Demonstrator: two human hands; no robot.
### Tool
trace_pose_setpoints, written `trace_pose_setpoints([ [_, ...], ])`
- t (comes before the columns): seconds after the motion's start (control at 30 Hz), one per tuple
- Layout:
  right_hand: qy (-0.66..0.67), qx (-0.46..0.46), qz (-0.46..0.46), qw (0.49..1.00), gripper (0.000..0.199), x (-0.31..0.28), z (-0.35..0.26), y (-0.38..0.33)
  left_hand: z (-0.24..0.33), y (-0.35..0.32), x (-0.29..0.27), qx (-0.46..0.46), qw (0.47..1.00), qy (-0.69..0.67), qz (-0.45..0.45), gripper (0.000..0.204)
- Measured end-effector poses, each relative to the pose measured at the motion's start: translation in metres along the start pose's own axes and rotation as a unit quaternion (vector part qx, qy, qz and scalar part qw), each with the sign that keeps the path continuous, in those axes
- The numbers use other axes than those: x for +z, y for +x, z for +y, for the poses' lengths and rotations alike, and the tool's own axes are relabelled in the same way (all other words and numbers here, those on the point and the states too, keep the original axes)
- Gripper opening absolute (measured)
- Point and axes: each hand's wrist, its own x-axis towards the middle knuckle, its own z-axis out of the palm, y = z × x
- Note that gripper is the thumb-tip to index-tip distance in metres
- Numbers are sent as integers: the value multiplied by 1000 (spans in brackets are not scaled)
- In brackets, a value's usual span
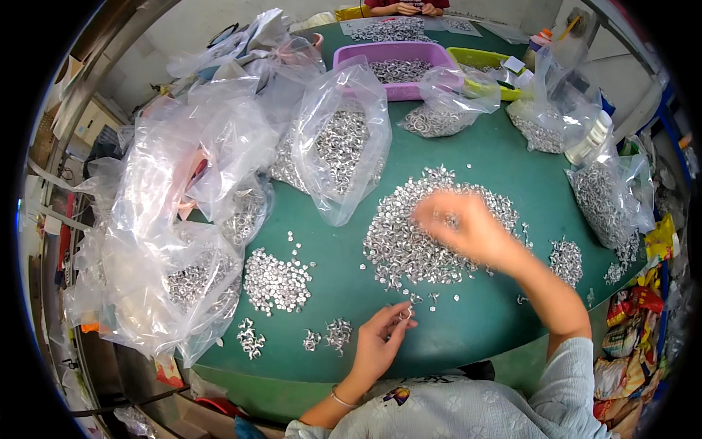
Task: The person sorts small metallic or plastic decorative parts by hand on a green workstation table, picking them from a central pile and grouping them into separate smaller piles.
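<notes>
A large pile of small silver metal pieces lies on the green table in front of me. My right hand is over the middle of this pile, and motion smears its fingers. Near the table's front edge, my left hand pinches a small silver ring between thumb and fingers. To the left lies a smaller heap of rounder silver pieces. Little clusters of curved pieces sit left of my left hand. Another small heap is to the right of the big pile.
Clear plastic bags of silver pieces crowd the left and back. More bags stand at the right edge. A purple basin and a yellow-green tray are farther back. Across the table sits another person, hands together.
</notes>
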Motion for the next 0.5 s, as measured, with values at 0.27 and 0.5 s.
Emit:
trace_pose_setpoints([
  [0.27, -81, -10, -37, 996, 17, 24, -30, -82, 20, 33, 22, -38, 984, -165, -59, 37],
  [0.5, -210, -28, 192, 958, 7, -45, -2, -17, 28, 18, 26, 68, 997, 47, 6, 44],
])
